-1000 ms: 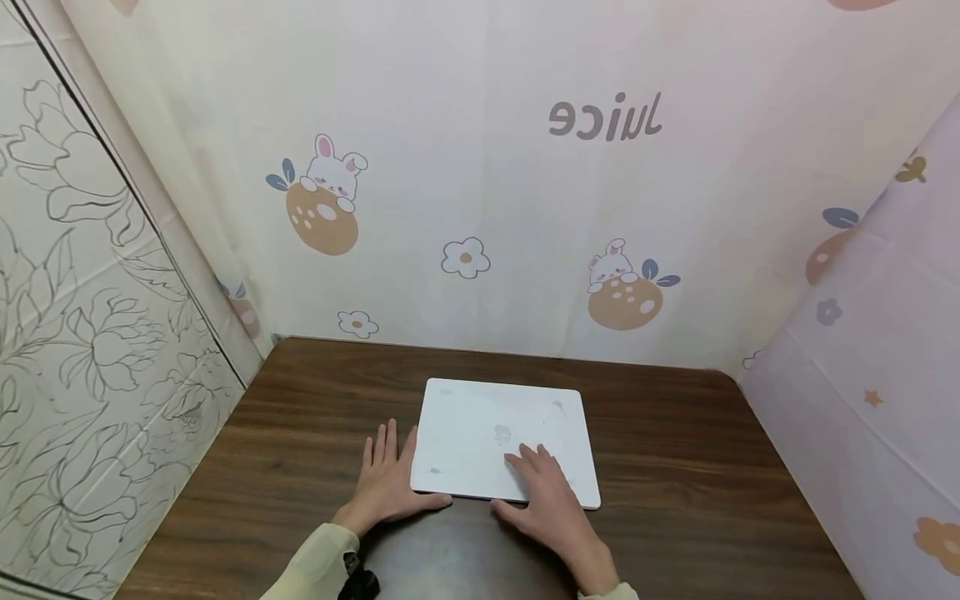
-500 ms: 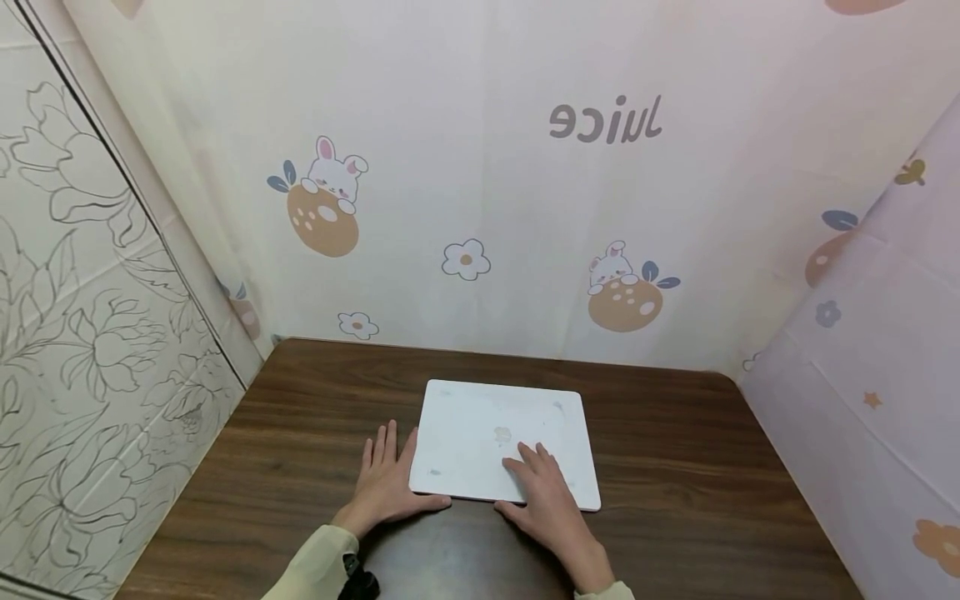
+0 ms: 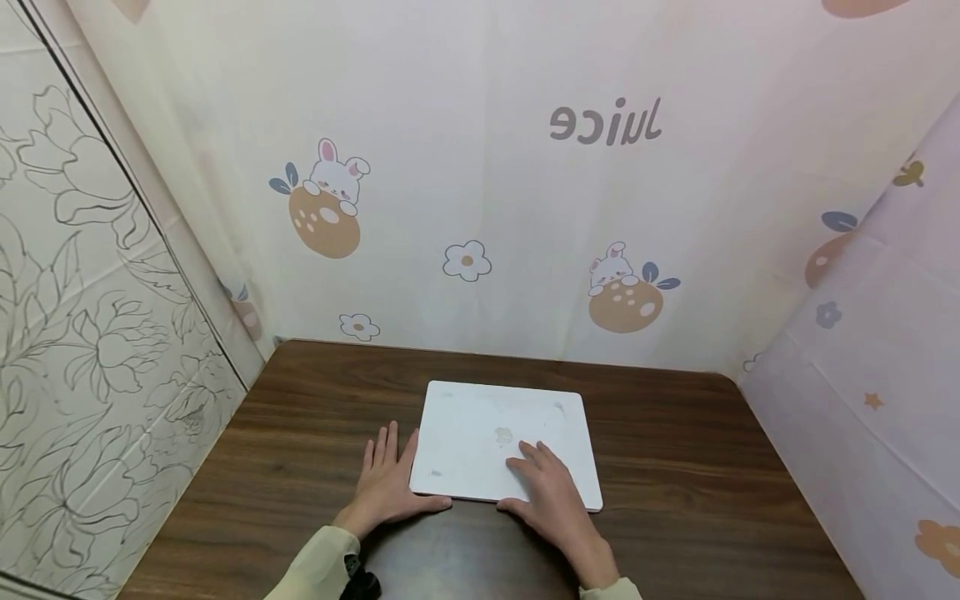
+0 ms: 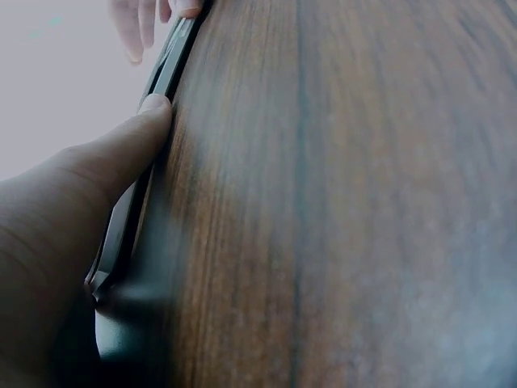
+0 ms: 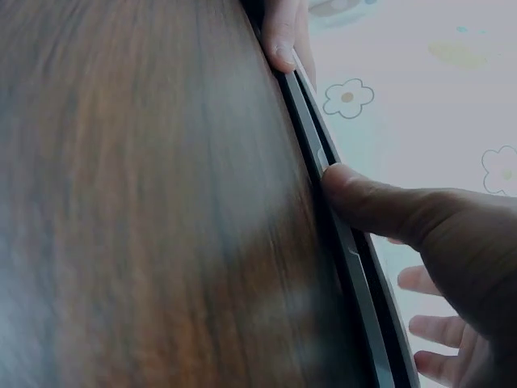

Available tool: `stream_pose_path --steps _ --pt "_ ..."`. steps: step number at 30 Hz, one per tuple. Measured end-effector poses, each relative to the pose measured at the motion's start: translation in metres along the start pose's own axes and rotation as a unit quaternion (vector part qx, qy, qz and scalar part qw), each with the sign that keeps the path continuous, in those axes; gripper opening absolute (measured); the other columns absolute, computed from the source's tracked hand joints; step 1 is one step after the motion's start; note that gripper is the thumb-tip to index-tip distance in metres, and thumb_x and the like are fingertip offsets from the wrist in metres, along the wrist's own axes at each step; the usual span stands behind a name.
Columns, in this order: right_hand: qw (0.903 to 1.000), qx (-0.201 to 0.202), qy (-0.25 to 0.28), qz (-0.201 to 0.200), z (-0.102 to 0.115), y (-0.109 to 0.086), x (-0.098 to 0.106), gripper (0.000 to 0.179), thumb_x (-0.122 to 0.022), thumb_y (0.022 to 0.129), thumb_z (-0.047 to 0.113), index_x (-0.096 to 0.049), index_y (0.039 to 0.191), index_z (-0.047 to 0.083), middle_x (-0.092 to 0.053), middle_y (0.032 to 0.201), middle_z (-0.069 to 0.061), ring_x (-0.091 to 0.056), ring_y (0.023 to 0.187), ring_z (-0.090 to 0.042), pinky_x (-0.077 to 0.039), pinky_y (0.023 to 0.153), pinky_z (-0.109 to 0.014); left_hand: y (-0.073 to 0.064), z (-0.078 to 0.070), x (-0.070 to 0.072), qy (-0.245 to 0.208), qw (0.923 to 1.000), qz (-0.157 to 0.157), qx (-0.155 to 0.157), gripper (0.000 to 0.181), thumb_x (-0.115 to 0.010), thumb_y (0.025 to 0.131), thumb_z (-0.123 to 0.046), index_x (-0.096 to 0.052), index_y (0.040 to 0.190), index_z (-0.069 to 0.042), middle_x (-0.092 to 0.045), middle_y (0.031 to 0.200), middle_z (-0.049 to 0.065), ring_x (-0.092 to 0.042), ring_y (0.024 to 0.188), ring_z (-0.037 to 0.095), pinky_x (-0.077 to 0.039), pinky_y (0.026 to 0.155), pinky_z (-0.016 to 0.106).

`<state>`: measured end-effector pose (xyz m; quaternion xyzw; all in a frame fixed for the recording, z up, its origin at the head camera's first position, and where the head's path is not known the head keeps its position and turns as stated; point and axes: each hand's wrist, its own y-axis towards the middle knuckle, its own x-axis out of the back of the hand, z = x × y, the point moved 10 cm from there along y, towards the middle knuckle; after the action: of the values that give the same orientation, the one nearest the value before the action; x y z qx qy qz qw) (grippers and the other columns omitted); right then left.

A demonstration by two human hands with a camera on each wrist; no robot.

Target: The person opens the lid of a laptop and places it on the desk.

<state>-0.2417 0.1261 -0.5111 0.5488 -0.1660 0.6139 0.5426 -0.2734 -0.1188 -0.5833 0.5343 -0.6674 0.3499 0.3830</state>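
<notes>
Free room on tabletop (image 3: 675, 454) right of laptop (image 3: 472, 437), curtain (image 3: 420, 167) behind

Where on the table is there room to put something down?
There's a big bare patch of table between the laptop and the right-side curtain. Another lies between the left hand and the flowery left-side curtain. It's crowded at the laptop's front edge, and the right hand covers part of its top.
</notes>
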Motion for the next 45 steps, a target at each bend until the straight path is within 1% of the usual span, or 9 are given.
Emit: stream_pose_path --steps 3,8,13,19,25,32,37,40,45 --pt "0.9999 0.010 0.003 -0.011 0.001 0.000 0.003 0.059 -0.097 0.064 0.043 -0.077 0.111 0.012 -0.070 0.129 -0.017 -0.061 0.125 -0.048 -0.050 0.102 -0.062 -0.001 -0.001 0.001 -0.002 1.0000 -0.006 -0.003 0.139 -0.065 0.060 -0.096 -0.025 0.165 -0.013 -0.004 0.171 0.026 -0.001 0.159 0.044 -0.001 0.125 0.062" --pt "0.9996 0.017 0.012 -0.018 0.000 -0.001 0.005 0.052 -0.096 0.067 0.043 -0.079 0.106 0.014 -0.073 0.123 -0.011 -0.063 0.124 -0.042 -0.050 0.102 -0.060 -0.004 -0.006 0.007 -0.021 0.9995 -0.020 -0.016 0.137 -0.071 0.061 -0.091 -0.028 0.163 -0.009 -0.007 0.170 0.029 -0.005 0.158 0.047 -0.004 0.124 0.064" --pt "0.9994 0.021 0.018 -0.022 0.000 -0.001 0.006 0.049 -0.095 0.068 0.044 -0.080 0.103 0.014 -0.074 0.120 -0.010 -0.065 0.121 -0.040 -0.051 0.101 -0.059 -0.003 -0.006 0.006 -0.010 0.9999 -0.002 -0.007 0.137 -0.071 0.063 -0.089 -0.024 0.165 -0.011 -0.005 0.171 0.027 -0.003 0.158 0.046 -0.005 0.125 0.063" --pt "0.9984 0.032 0.026 -0.039 0.001 -0.002 0.010 0.047 -0.096 0.067 0.043 -0.080 0.101 0.014 -0.075 0.118 -0.010 -0.066 0.119 -0.039 -0.052 0.099 -0.058 0.000 -0.001 0.001 0.015 0.9996 0.020 0.010 0.138 -0.065 0.063 -0.094 -0.019 0.166 -0.014 0.001 0.172 0.023 0.002 0.160 0.042 -0.002 0.126 0.060" --pt "0.9976 0.044 0.021 -0.050 0.000 -0.003 0.013 0.045 -0.096 0.067 0.043 -0.080 0.100 0.016 -0.075 0.118 -0.008 -0.067 0.117 -0.037 -0.053 0.097 -0.057 0.000 -0.002 0.003 0.010 0.9997 0.020 0.007 0.136 -0.066 0.063 -0.093 -0.020 0.166 -0.016 0.001 0.172 0.023 0.002 0.160 0.043 -0.001 0.126 0.060" --pt "0.9964 0.058 0.013 -0.060 0.001 -0.003 0.016 0.044 -0.096 0.067 0.043 -0.081 0.099 0.016 -0.076 0.116 -0.007 -0.069 0.115 -0.035 -0.055 0.094 -0.056 -0.001 -0.005 0.005 0.009 0.9998 0.020 0.002 0.135 -0.067 0.064 -0.091 -0.020 0.166 -0.016 -0.001 0.172 0.025 0.000 0.159 0.044 -0.004 0.126 0.061" --pt "0.9956 0.068 0.005 -0.065 0.002 -0.003 0.017 0.044 -0.096 0.067 0.044 -0.080 0.098 0.017 -0.076 0.115 -0.007 -0.069 0.115 -0.034 -0.056 0.094 -0.054 -0.002 -0.006 0.007 -0.013 0.9998 0.011 -0.010 0.134 -0.069 0.065 -0.090 -0.023 0.165 -0.013 -0.002 0.171 0.027 -0.001 0.159 0.046 -0.003 0.125 0.062" --pt "0.9950 0.073 0.005 -0.068 0.003 -0.003 0.019 0.043 -0.096 0.067 0.044 -0.081 0.097 0.017 -0.077 0.115 -0.007 -0.070 0.114 -0.033 -0.056 0.093 -0.053 0.000 -0.003 0.005 -0.021 0.9997 0.012 -0.008 0.135 -0.068 0.065 -0.091 -0.021 0.166 -0.015 0.000 0.172 0.025 0.002 0.159 0.044 0.000 0.125 0.061" --pt "0.9923 0.092 0.000 -0.083 0.006 -0.002 0.023 0.041 -0.096 0.067 0.041 -0.080 0.095 0.016 -0.077 0.111 -0.006 -0.071 0.111 -0.032 -0.057 0.091 -0.051 0.002 0.004 -0.002 -0.011 0.9998 0.019 0.003 0.134 -0.067 0.064 -0.092 -0.018 0.167 -0.021 0.003 0.173 0.020 0.005 0.160 0.039 0.002 0.126 0.058"
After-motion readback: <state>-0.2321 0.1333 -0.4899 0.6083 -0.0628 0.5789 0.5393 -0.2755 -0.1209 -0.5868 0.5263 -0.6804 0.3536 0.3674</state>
